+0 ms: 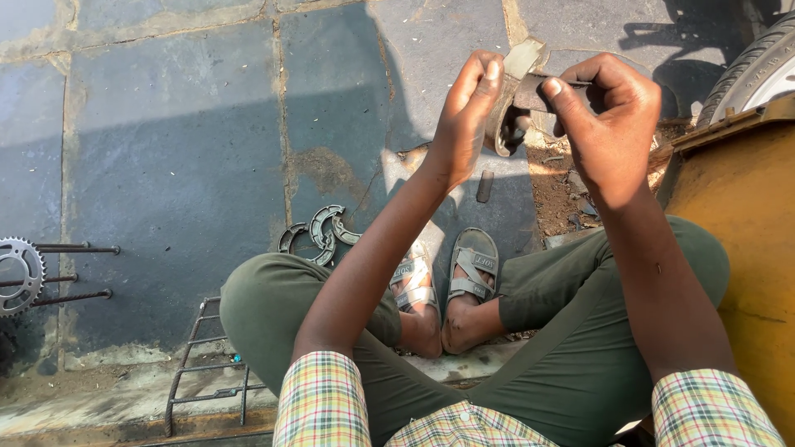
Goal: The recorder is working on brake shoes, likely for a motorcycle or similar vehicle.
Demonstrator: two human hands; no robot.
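Stone paving below; hands (538, 108) share, seemingly, brake shoe (507, 112).

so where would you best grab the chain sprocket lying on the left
Probably by the toothed rim of the chain sprocket, coming from above: it lies flat on the stone paving, half cut off by the picture's edge, with thin metal rods crowding its right side.

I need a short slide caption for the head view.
Seated person's left hand and right hand hold a curved brake shoe above paving.
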